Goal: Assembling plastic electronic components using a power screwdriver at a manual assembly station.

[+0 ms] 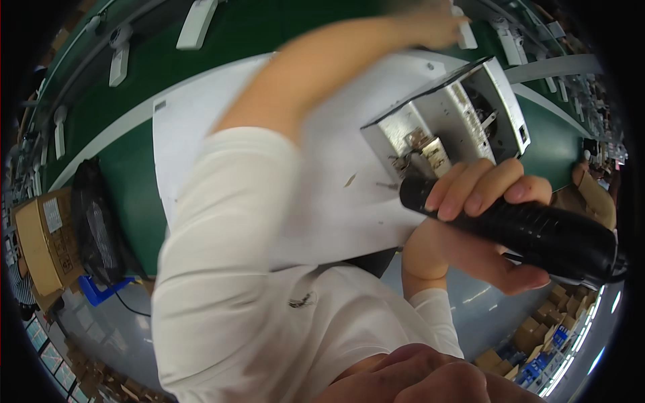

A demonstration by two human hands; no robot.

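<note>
My right hand (489, 189) is wrapped round a black, thick-bodied powered screwdriver (531, 232), its narrower end pointing left and a cable at its other end. The tool's front end overlaps the near edge of an open metal housing (507, 101) in this view; contact cannot be made out. Inside the housing are silvery panels and a brass-coloured bracket (437, 153). Stretched across the worktop to the far right, my left hand (430, 28) is smeared by motion beside a small white device (465, 35). Its fingers do not show clearly enough to tell a grip.
A white sheet (322, 221) lies under the housing on a green worktop (127, 181). Several white devices (197, 25) stand along the far side. To the left are a black bag (94, 221), a cardboard box (44, 242) and a blue object (101, 290). Boxes (531, 332) lie lower right.
</note>
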